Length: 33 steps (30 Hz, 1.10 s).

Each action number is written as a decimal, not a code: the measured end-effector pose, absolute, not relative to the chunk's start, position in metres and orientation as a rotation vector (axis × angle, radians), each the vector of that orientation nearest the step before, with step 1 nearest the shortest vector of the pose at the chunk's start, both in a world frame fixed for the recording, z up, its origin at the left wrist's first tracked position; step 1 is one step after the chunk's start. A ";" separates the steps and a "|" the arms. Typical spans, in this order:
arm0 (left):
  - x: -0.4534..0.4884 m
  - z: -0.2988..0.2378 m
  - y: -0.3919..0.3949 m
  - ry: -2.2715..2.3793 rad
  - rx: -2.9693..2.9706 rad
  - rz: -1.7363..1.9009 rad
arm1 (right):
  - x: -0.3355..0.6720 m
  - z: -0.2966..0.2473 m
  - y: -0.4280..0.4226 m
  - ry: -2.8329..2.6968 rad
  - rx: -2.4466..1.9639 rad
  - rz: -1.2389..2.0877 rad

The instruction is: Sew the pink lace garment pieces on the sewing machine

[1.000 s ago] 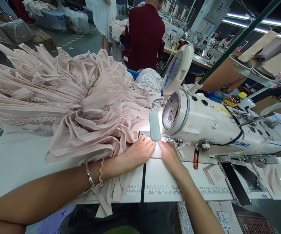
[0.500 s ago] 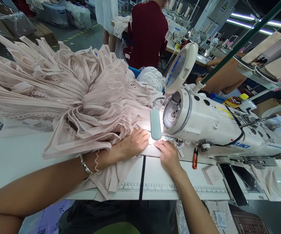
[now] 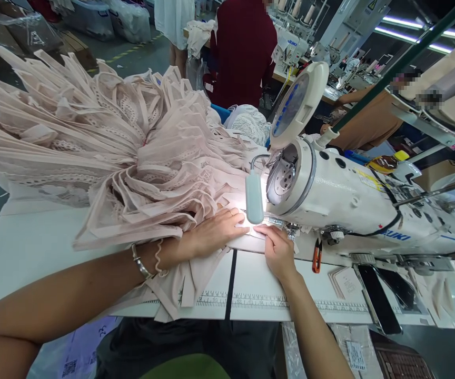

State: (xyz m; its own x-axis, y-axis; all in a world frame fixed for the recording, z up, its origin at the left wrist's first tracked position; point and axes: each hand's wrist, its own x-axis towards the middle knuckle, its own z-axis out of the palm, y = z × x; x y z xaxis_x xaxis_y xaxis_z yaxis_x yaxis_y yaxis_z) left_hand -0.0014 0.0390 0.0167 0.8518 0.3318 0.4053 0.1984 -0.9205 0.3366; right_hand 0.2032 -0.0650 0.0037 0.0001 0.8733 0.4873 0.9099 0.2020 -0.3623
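Note:
A white sewing machine (image 3: 342, 195) lies across the right of the table, its needle area lit by a small lamp (image 3: 255, 199). Just left of the needle area my left hand (image 3: 217, 231) rests flat, fingers stretched over pale pink fabric (image 3: 191, 279). My right hand (image 3: 278, 250) sits at the front of the lit spot, thumb and fingers closed on the fabric's edge. Lamp and glare partly hide the needle and the cloth there. A large heap of pale pink lace-trimmed garments (image 3: 164, 152) is piled behind and left of my left arm.
Orange-handled thread snips (image 3: 317, 256) lie right of my right hand. Beyond them are paper cards (image 3: 346, 282) and a phone (image 3: 377, 300). A printed ruler (image 3: 259, 302) runs along the table's front edge. A magnifier (image 3: 298, 105) rises above the machine head. Two co-workers sit further back.
My left fingers have straightened and reached slightly right, toward the lit spot. My right fingers have shifted slightly right and look more curled. The view has moved a little.

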 end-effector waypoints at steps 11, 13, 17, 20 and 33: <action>0.011 0.002 0.033 0.303 3.091 0.718 | 0.201 0.008 -0.063 -1.914 -1.511 0.010; 0.012 0.000 0.030 0.338 3.111 0.752 | 0.201 0.007 -0.063 -1.921 -1.511 0.004; 0.013 -0.002 0.027 0.370 3.132 0.820 | 0.201 0.008 -0.063 -1.934 -1.507 -0.012; 0.012 -0.002 0.026 0.347 3.123 0.786 | 0.200 0.008 -0.064 -1.930 -1.550 0.008; -0.003 0.008 0.034 0.361 2.810 0.671 | 0.200 0.016 -0.069 -2.108 -1.522 0.016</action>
